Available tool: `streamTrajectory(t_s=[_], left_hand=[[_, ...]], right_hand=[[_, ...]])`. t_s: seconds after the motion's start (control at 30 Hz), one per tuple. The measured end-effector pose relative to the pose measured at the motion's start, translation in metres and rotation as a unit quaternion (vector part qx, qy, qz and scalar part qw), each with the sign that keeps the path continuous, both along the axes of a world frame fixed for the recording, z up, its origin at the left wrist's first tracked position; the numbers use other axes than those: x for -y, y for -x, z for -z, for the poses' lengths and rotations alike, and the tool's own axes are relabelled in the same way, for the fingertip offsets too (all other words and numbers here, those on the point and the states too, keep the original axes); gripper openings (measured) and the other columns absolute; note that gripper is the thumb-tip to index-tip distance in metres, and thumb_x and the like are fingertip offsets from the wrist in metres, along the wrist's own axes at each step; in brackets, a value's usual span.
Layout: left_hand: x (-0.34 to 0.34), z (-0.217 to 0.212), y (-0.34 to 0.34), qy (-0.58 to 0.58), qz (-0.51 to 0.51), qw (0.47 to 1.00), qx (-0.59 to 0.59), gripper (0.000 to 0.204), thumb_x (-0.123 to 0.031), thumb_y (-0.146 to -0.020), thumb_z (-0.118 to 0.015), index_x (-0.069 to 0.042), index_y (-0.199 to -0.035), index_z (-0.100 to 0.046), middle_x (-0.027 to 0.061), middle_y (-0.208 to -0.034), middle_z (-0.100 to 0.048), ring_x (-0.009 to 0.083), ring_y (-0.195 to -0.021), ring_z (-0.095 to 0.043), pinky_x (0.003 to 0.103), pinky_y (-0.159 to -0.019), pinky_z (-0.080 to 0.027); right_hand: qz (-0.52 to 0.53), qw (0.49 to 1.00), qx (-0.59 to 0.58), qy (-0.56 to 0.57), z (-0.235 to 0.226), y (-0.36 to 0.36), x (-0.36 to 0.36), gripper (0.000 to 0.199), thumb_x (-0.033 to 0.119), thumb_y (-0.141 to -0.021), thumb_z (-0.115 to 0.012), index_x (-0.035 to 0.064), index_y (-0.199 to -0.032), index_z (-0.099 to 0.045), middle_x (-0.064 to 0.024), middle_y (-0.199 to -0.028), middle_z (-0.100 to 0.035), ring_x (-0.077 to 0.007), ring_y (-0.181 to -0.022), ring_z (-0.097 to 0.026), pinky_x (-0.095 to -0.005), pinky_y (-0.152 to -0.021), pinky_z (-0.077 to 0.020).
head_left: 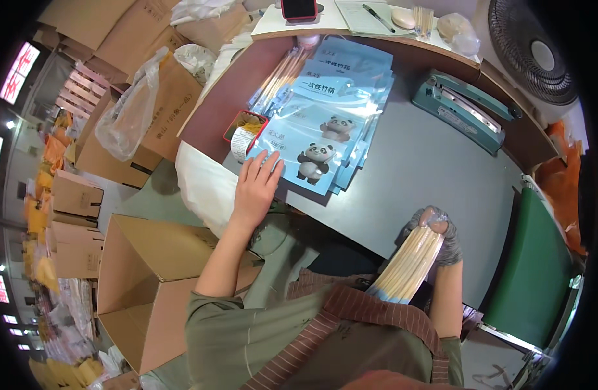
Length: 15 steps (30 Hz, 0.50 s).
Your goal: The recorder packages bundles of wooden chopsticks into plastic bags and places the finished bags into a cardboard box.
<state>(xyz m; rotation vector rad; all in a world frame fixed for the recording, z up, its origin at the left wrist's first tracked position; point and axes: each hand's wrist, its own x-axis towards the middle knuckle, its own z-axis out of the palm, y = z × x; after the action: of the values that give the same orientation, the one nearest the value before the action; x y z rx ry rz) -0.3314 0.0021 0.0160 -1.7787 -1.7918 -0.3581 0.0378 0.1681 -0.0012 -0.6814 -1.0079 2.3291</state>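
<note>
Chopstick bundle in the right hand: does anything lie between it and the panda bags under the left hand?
Nothing visible does. The right hand grips the chopstick bundle at the near table edge; the left hand rests on the panda bags. Between them is only bare grey table. The sealer sits farther back, off that line.

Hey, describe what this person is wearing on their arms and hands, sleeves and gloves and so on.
The left hand is bare, with no glove, and its forearm is uncovered up to a short olive-green sleeve. The right hand wears a grey knit glove that leaves the fingertips showing; its forearm is uncovered too. A brown apron with thin pale stripes covers the front.
</note>
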Motion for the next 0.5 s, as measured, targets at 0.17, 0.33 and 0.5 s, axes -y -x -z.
streamTrajectory(t_s=[0.17,0.33,0.5], left_hand=[[-0.03,-0.01,0.026,0.009,0.094,0.988,0.126,0.023,-0.003,-0.073,-0.06,-0.002,-0.096,-0.06,0.0102,-0.103,-0.061,0.0256,-0.098,-0.059,0.036,-0.082,-0.048],[-0.078,-0.025,0.046,0.295,0.089,0.879,0.363,0.017,-0.003,-0.076,-0.062,-0.002,-0.092,-0.058,0.0116,-0.083,-0.061,0.0255,-0.071,-0.055,0.032,-0.063,-0.044],[-0.104,-0.021,0.055,0.245,0.119,0.85,0.451,0.008,-0.009,-0.083,-0.058,-0.001,-0.086,-0.059,0.014,-0.074,-0.059,0.0272,-0.065,-0.052,0.033,-0.061,-0.043]], right_hand=[[0.024,0.999,0.009,-0.02,0.008,-0.004,0.0,0.031,0.026,-0.065,-0.066,0.0,-0.079,-0.056,-0.0147,-0.074,-0.059,-0.0245,-0.065,-0.059,-0.035,-0.06,-0.0518],[0.034,0.999,0.012,-0.038,0.0,-0.01,0.009,0.031,0.026,-0.067,-0.066,-0.0006,-0.08,-0.056,-0.0151,-0.075,-0.06,-0.0236,-0.066,-0.06,-0.0343,-0.06,-0.0521],[0.029,0.999,0.02,-0.02,-0.023,-0.02,0.022,0.03,0.024,-0.063,-0.067,0.001,-0.08,-0.06,-0.0134,-0.076,-0.061,-0.0221,-0.068,-0.06,-0.0329,-0.064,-0.0519]])
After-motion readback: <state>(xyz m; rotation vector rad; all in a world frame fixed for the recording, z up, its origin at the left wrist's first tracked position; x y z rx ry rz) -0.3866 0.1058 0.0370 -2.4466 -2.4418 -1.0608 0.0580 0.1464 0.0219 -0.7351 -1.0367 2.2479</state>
